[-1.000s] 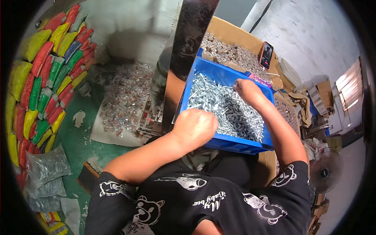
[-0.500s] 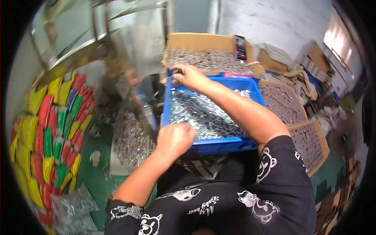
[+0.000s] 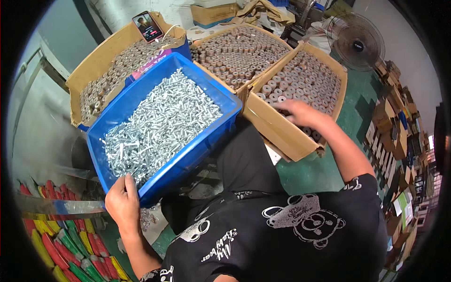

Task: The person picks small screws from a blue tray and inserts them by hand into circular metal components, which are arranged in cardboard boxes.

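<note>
My right hand (image 3: 303, 114) reaches over the near wall of a cardboard box (image 3: 272, 123) on the right. Its fingers are apart and touch the upright round parts with centre holes (image 3: 307, 77) packed inside; part of the fingertips is hidden. My left hand (image 3: 123, 202) is at the near left corner of a blue plastic bin (image 3: 188, 157). Its thumb and fingers are pinched together beside the loose metal pins (image 3: 162, 122). Whatever lies between those fingertips is too small to make out.
Two more cardboard boxes (image 3: 75, 94) of round parts stand behind the bin, one with a phone (image 3: 147, 27) on its rim. A fan (image 3: 358, 46) stands at the far right. Red, green and yellow bundles (image 3: 70, 242) lie lower left. Stacked cartons (image 3: 387, 117) line the right.
The view has swung to the right. My right hand has left the far left corner of the blue bin and is now at the right-hand box. My left hand stays at the bin's near left.
</note>
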A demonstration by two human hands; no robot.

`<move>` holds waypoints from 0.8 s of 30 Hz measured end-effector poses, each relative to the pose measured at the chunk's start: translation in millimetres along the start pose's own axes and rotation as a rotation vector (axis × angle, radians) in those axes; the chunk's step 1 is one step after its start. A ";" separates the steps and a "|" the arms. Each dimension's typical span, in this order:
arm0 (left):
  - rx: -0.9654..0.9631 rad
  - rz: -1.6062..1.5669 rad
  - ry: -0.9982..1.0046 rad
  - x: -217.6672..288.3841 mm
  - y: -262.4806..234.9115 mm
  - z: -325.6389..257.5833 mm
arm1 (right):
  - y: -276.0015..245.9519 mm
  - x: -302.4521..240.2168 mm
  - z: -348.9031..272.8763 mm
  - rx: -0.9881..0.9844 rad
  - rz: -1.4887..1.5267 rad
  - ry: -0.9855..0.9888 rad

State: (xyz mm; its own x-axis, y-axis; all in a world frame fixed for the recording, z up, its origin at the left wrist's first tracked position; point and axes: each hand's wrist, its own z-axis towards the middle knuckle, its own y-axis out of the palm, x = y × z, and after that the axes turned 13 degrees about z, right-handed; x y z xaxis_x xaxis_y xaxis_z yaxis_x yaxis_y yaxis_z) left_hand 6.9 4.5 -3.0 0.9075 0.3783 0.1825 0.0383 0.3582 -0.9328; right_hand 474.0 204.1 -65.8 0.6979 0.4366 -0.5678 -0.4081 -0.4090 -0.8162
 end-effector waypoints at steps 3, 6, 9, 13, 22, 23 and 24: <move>0.002 0.013 0.022 3.9 4.0 1.1 | 7.2 6.4 -22.5 0.043 -0.008 0.012; 0.015 0.002 0.036 3.7 3.9 -0.7 | 7.1 14.1 -28.3 -0.011 -0.114 0.006; 0.000 0.027 0.028 2.0 1.1 -2.4 | 5.7 16.8 -32.1 -0.087 -0.216 -0.125; 0.016 0.045 0.025 -0.5 -1.0 -4.3 | 4.2 7.0 -39.0 -0.086 -0.346 -0.328; 0.024 0.050 0.035 3.1 -3.2 -3.2 | 4.9 37.0 -25.7 0.065 -0.391 -0.264; 0.039 0.044 0.050 2.8 -2.1 -2.8 | 4.6 39.5 -18.6 0.100 -0.392 -0.243; 0.054 0.040 0.066 1.6 -2.1 -1.8 | 4.4 41.3 -13.9 0.102 -0.394 -0.246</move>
State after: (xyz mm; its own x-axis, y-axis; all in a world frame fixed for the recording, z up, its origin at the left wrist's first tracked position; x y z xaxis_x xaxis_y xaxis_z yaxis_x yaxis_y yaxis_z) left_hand 9.0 2.8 -1.3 0.9333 0.3373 0.1229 -0.0197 0.3900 -0.9206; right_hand 509.2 209.2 -91.3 0.6561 0.7245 -0.2112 -0.2048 -0.0984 -0.9738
